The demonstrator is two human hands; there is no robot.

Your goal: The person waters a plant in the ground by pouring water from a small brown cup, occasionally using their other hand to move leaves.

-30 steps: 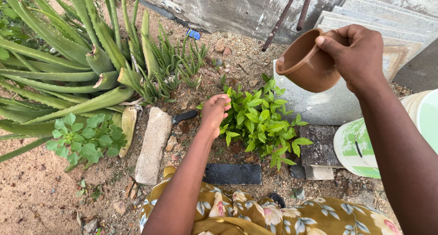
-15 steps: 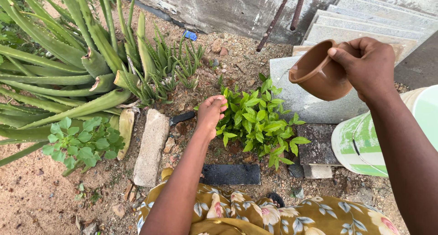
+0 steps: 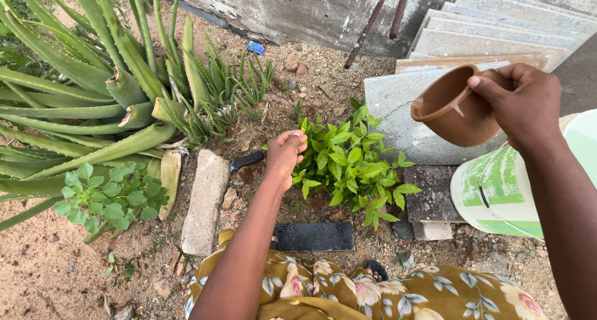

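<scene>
Brown sandy, stony soil (image 3: pixel 56 264) is lying below a concrete wall (image 3: pixel 298 12). Right hand (image 3: pixel 525 102) is gripping a tilted brown plastic mug (image 3: pixel 451 108) above a grey slab (image 3: pixel 398 121); left hand (image 3: pixel 284 155), fingers curled, is touching a small green leafy plant (image 3: pixel 354 161).

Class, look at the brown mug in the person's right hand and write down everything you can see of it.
The brown plastic-looking mug is round, smooth and matt, with a thin rim and a plain inside that looks empty; a small pale mark shows inside. It is tilted, mouth turned left and slightly down, held in the air above the grey stone slab and to the right of the small leafy green plant. The right hand grips its far side, thumb along the rim, hiding any handle. Nothing else touches it.
</scene>
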